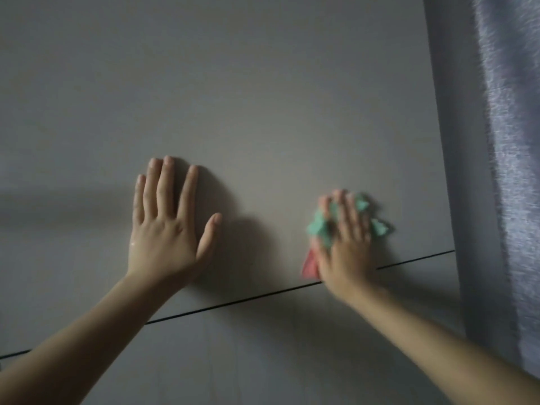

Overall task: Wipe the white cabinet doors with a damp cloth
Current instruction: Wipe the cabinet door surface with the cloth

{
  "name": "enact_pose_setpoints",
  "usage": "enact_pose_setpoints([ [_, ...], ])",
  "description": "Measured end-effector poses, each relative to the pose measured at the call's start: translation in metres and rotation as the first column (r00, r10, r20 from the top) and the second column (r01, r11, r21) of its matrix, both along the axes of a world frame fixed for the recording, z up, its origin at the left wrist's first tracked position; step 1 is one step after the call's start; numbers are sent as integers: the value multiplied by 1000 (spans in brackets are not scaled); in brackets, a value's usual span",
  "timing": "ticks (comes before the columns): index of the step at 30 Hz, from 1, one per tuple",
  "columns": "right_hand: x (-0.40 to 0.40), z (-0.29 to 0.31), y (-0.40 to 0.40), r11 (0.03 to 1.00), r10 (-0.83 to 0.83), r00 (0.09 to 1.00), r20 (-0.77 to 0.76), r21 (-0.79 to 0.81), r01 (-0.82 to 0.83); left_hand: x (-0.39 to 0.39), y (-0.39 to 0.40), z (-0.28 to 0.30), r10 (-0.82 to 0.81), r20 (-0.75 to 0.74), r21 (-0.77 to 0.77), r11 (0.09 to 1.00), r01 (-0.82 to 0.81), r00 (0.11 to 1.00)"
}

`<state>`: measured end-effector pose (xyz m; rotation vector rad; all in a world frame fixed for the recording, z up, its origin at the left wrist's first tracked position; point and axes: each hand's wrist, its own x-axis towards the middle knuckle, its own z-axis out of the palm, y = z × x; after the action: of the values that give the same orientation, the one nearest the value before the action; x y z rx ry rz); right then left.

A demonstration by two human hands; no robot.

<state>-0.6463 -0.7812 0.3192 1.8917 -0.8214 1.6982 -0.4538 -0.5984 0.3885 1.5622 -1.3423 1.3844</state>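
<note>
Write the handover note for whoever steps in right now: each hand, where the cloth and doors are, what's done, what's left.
Left hand: flat, fingers straight, pressed on the upper door, holding nothing.
Right hand: blurred, fingers spread over the cloth, pressing it against the same door just above the seam; its heel crosses the seam.
Cloth: green with a pink corner, bunched under the right hand, near the door's right edge beside the curtain.
Done: cannot tell how much is wiped; no wet streaks show in this dim light.
Left: likely the rest of the upper door and the lower door below the seam.
</note>
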Motion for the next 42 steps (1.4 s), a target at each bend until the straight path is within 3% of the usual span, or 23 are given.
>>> enact_pose_setpoints([
  [2,-1,-6,4,988,-29,963,-268,-154,-13,0,1,0,-7,2,6,1000,7,1000],
  [3,-7,1,1,985,-48,952,-302,-175,-6,0,1,1,-7,-2,12,1000,7,1000],
  [5,-12,19,0,998,-47,990,-137,-37,43,0,2,2,-4,-12,24,1000,5,1000],
  [7,5,36,13,982,-40,978,205,188,1,-1,3,2,-4,-17,36,999,5,1000],
  [9,39,30,39,981,-23,959,283,191,-32,-2,5,3,-26,-27,60,998,27,999],
  [11,68,4,67,998,65,997,-33,-13,-66,-2,11,6,-87,-53,91,992,92,995],
  [13,63,-15,72,973,33,905,-425,-194,-127,1,24,11,-193,-103,132,970,206,976],
  [15,39,-2,59,955,-34,829,-559,-263,-138,10,42,12,-232,-103,164,955,247,967],
  [17,26,21,47,982,-32,908,-418,-182,-50,25,61,10,-133,-30,156,978,136,991],
  [19,32,39,49,999,6,996,-95,45,-1,38,73,1,-19,-15,131,991,21,1000],
  [21,65,36,69,991,5,993,114,135,-20,45,76,-11,28,-73,116,993,-19,997],
  [22,82,28,81,994,46,996,73,92,-53,48,74,-16,38,-100,108,994,-28,994],
  [24,100,-1,100,987,65,957,-281,-125,-104,50,69,-22,44,-114,96,995,-33,992],
  [26,83,-13,95,930,-67,772,-632,-319,-180,52,65,-26,48,-112,74,997,-39,993],
  [27,69,-7,84,907,-112,714,-691,-364,-210,53,64,-26,47,-109,62,997,-40,993],
  [29,54,14,66,919,-80,803,-590,-355,-169,56,63,-26,46,-97,54,998,-41,994],
  [31,54,35,64,990,3,967,-254,-139,-39,57,62,-26,52,-83,48,998,-48,995],
  [33,79,39,79,999,12,998,58,42,-15,56,60,-27,62,-80,39,998,-59,995],
  [34,96,33,91,998,30,996,79,47,-34,55,58,-27,60,-84,30,998,-58,995],
  [36,122,10,115,992,86,982,-167,-76,-100,56,56,-27,54,-88,9,999,-53,995],
  [39,113,-18,117,928,-89,761,-642,-332,-172,57,56,-28,36,-98,-8,999,-37,995],
  [40,102,-15,107,909,-131,722,-679,-373,-186,58,57,-28,28,-101,-7,1000,-29,995],
  [42,81,-3,84,920,-124,791,-599,-368,-134,60,58,-28,28,-95,9,1000,-27,995],
])
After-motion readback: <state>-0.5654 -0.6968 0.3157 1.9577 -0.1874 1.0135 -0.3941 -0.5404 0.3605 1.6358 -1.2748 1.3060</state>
